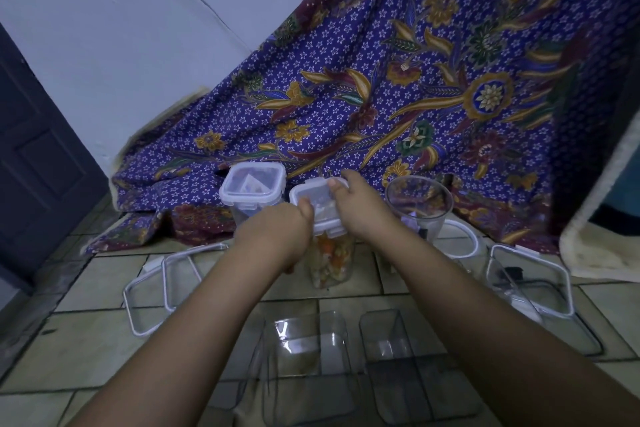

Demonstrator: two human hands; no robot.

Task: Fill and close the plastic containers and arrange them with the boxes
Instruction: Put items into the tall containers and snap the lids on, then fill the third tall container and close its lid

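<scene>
A tall clear container (330,262) holding orange and pale snack pieces stands on the tiled floor at centre. A white-rimmed lid (320,199) sits on top of it. My left hand (282,230) grips the lid's near left side and the container's upper part. My right hand (358,206) presses on the lid's right side, fingers over its far edge. Just to the left stands a second container (252,189) with its lid on. An empty round clear container (419,206) stands to the right.
Loose lids lie on the floor at left (156,295) and right (530,282). Two empty clear containers (306,360) (389,340) stand in front of me. A patterned purple cloth (381,90) drapes behind. A dark door (38,163) is at far left.
</scene>
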